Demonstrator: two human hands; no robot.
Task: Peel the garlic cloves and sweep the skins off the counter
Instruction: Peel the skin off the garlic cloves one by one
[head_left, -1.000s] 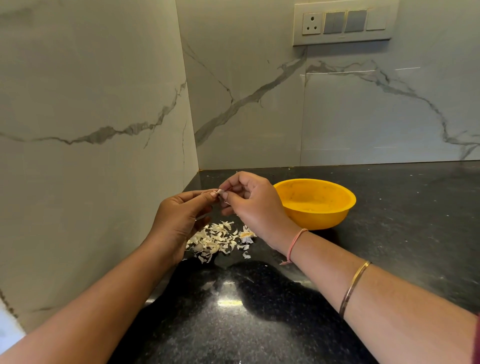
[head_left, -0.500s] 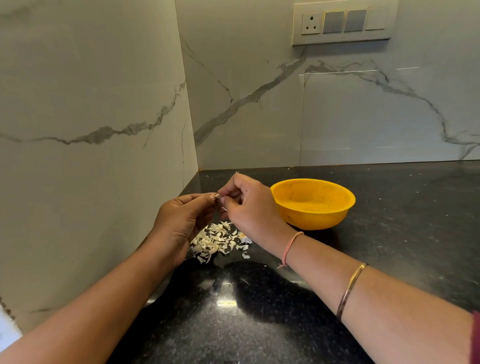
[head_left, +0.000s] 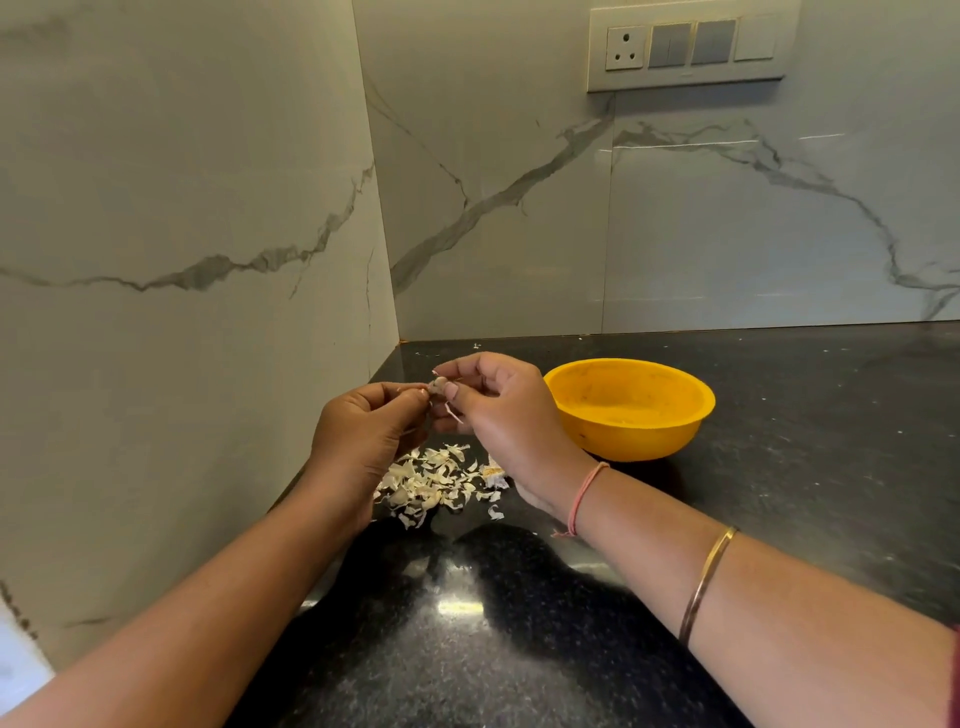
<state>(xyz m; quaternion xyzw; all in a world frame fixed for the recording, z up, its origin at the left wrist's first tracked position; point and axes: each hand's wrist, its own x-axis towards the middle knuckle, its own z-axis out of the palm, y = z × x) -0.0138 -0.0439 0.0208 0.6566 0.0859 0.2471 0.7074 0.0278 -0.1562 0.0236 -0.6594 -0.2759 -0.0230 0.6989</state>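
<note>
Left hand (head_left: 363, 441) and right hand (head_left: 498, 415) both pinch one garlic clove (head_left: 438, 385) over the skins (head_left: 436, 483). It seems only part-peeled, so a slipping fingertip could drop it among them.

Grey-veined marble walls (head_left: 182, 208) left and far, meeting in a corner. Switch panel (head_left: 685, 44) high on the far wall, right. Black speckled counter (head_left: 805, 415) below, glossy.

Black counter (head_left: 779, 467) (skins (head_left: 436, 480), bowl (head_left: 628, 408))
</note>
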